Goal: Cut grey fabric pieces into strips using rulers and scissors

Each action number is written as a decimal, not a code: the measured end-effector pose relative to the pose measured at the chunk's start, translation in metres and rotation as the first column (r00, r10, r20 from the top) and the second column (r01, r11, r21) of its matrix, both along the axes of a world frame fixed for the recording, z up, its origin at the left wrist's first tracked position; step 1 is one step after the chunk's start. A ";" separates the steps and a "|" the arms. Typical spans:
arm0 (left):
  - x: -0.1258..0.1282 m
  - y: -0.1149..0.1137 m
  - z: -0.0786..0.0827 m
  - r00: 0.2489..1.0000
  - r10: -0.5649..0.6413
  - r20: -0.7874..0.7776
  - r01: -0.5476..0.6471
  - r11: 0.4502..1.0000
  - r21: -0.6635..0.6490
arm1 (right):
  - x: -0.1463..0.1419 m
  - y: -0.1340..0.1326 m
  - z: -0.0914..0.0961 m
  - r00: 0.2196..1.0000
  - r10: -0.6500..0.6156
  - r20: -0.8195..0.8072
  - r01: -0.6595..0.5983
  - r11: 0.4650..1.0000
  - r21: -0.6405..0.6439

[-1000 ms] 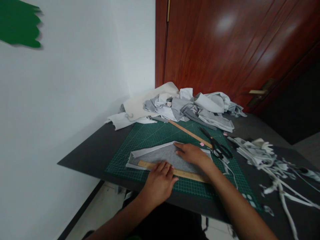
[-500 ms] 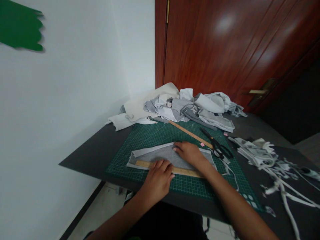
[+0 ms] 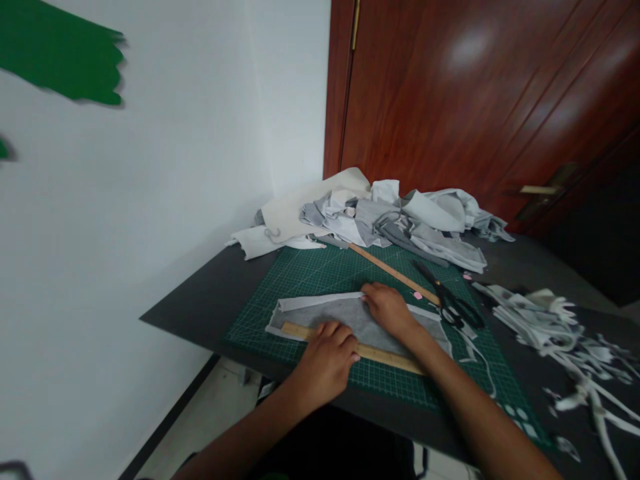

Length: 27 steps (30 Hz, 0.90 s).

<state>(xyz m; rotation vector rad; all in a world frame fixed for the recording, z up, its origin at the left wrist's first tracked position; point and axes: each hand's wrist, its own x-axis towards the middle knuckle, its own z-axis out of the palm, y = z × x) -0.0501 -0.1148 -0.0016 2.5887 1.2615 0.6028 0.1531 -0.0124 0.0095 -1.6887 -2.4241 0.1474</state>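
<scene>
A piece of grey fabric [image 3: 340,311] lies on the green cutting mat [image 3: 320,270], its far edge folded over in a pale strip. Along the fabric's near side runs a wooden ruler [image 3: 385,355]. My left hand [image 3: 327,357] presses down on the ruler with its fingers bent over it. At the far edge, my right hand [image 3: 387,310] pinches the folded strip between thumb and fingers. My right forearm covers part of the fabric and sits over the ruler's right end. Black scissors [image 3: 447,297] lie just right of the fabric.
A second wooden ruler [image 3: 393,272] lies slantwise across the mat. Crumpled grey and white cloth [image 3: 370,213] is heaped at the back against the door [image 3: 440,100]. Cloth scraps and strips [image 3: 537,323] cover the right of the dark table [image 3: 195,303]. A wall [image 3: 190,133] stands left.
The whole view has shifted, so everything appears further right. My right hand still grips the fabric's far edge, and the folded strip there looks slightly flatter. My left hand stays on the ruler.
</scene>
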 end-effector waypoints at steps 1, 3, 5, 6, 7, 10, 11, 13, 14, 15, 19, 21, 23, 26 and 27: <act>-0.001 0.000 0.001 1.000 -0.009 0.001 0.009 1.000 -0.007 | 0.004 0.002 0.000 0.999 -0.014 -0.040 0.013 1.000 -0.017; -0.003 0.000 0.005 1.000 -0.025 0.010 0.026 0.999 -0.024 | 0.013 0.007 -0.002 0.987 -0.043 -0.155 0.034 0.998 -0.060; -0.005 0.000 0.008 0.999 -0.028 0.024 0.029 0.999 -0.031 | 0.022 0.013 -0.004 0.963 -0.085 -0.257 0.060 0.993 -0.104; -0.006 0.000 0.009 0.999 -0.027 0.031 0.028 0.999 -0.026 | 0.026 0.017 -0.006 0.950 -0.110 -0.292 0.078 0.990 -0.119; -0.007 0.000 0.010 0.999 -0.025 0.037 0.025 1.000 -0.018 | 0.030 0.020 -0.007 0.940 -0.133 -0.315 0.096 0.987 -0.131; -0.012 0.004 0.012 0.997 -0.045 0.057 0.045 0.999 0.003 | 0.038 0.029 -0.010 0.917 -0.191 -0.351 0.151 0.979 -0.138; -0.013 0.007 0.012 0.997 -0.052 0.064 0.052 0.999 0.005 | 0.041 0.031 -0.010 0.910 -0.206 -0.360 0.166 0.976 -0.139; -0.018 0.012 0.012 0.996 -0.052 0.072 0.052 0.999 0.009 | 0.044 0.034 -0.009 0.891 -0.235 -0.389 0.193 0.971 -0.145; -0.020 0.015 0.012 0.996 -0.046 0.072 0.045 0.999 0.014 | 0.046 0.035 -0.008 0.880 -0.247 -0.406 0.203 0.968 -0.148; -0.022 0.017 0.012 0.997 -0.042 0.067 0.041 0.999 0.019 | 0.048 0.035 -0.006 0.870 -0.255 -0.422 0.210 0.966 -0.150; -0.027 0.028 0.012 0.996 -0.064 0.058 0.062 0.997 0.034 | 0.050 0.032 -0.003 0.801 -0.258 -0.541 0.177 0.964 -0.198; -0.026 0.035 0.013 0.998 -0.041 0.055 0.037 0.997 0.063 | 0.047 0.031 -0.001 0.722 -0.243 -0.648 0.145 0.969 -0.201; -0.022 0.046 0.015 1.000 0.001 0.018 -0.003 0.995 0.104 | 0.044 0.030 0.000 0.610 -0.233 -0.757 0.136 0.972 -0.189; -0.009 0.072 0.022 0.989 0.047 -0.137 -0.033 0.994 0.100 | 0.039 0.031 0.005 0.476 -0.241 -0.846 0.148 0.970 -0.193; -0.003 0.083 0.024 0.981 0.040 -0.191 -0.022 0.995 0.094 | 0.038 0.031 0.007 0.438 -0.256 -0.862 0.157 0.966 -0.207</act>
